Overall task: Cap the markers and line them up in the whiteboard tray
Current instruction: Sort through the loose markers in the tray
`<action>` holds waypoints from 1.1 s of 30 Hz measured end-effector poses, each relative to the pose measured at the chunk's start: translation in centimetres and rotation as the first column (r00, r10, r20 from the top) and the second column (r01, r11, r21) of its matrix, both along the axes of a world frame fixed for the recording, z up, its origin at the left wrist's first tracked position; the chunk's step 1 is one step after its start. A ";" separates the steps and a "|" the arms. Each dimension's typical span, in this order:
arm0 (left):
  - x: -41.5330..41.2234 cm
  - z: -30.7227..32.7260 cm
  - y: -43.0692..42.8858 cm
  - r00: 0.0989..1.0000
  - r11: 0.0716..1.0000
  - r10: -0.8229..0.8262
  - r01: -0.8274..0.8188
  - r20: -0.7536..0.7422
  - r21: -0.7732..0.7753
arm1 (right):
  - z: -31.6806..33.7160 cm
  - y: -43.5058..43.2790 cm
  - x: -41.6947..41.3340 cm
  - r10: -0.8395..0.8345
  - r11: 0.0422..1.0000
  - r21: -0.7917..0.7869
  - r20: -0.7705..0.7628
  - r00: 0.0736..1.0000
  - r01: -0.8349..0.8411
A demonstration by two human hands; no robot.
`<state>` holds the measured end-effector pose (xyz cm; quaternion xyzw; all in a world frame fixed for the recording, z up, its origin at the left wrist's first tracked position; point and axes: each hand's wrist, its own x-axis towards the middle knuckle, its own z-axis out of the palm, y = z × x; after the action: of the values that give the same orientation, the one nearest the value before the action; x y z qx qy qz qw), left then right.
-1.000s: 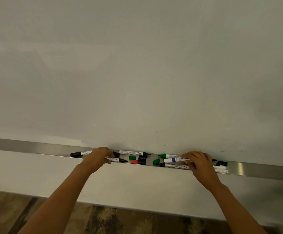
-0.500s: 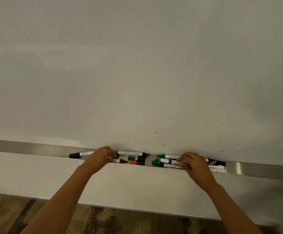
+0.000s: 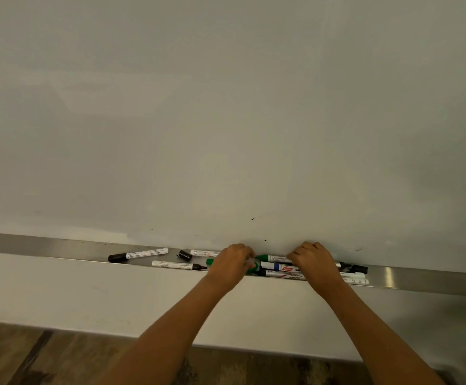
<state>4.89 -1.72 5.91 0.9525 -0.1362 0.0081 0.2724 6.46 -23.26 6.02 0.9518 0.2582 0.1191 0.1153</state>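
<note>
Several markers lie in the metal whiteboard tray point(image 3: 59, 247). My left hand point(image 3: 230, 266) is curled over a loose green cap point(image 3: 252, 270), which shows between its fingertips. My right hand point(image 3: 314, 262) grips the barrel of an uncapped green marker point(image 3: 269, 258) at the back of the tray. Between the hands lie a blue-banded marker point(image 3: 277, 266) and a black-tipped marker point(image 3: 280, 273). To the left are a capped black marker point(image 3: 137, 254), an uncapped black marker point(image 3: 177, 265), a loose black cap point(image 3: 184, 255) and another green cap point(image 3: 209, 262).
The whiteboard point(image 3: 226, 120) fills the view above the tray. More markers with black ends point(image 3: 358, 269) lie just right of my right hand. Below the tray a white wall panel point(image 3: 59, 295) runs down to the wood-patterned floor point(image 3: 18, 357).
My left hand has slid right along the tray from the black markers to the green cap. My right hand has laid down the blue-banded marker and closed on the green marker.
</note>
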 end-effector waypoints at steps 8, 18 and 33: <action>0.7 -1.1 -1.4 0.998 0.996 0.042 -0.038 -0.054 0.077 | 0.3 0.6 0.0 0.044 0.999 0.003 -0.005 0.999 -0.044; 0.9 -0.7 0.2 0.993 0.993 0.112 -0.113 -0.022 -0.025 | 0.1 2.7 0.5 0.106 0.994 0.014 -0.040 0.994 -0.105; 0.3 0.2 4.3 0.955 0.942 0.295 -0.282 0.043 -0.183 | -0.6 8.8 0.7 0.187 0.982 -0.026 0.054 0.981 -0.185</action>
<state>5.15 2.55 6.14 0.9337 -0.0035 0.0931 0.3456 7.12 -14.48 5.39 0.9185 0.3439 0.1532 0.1207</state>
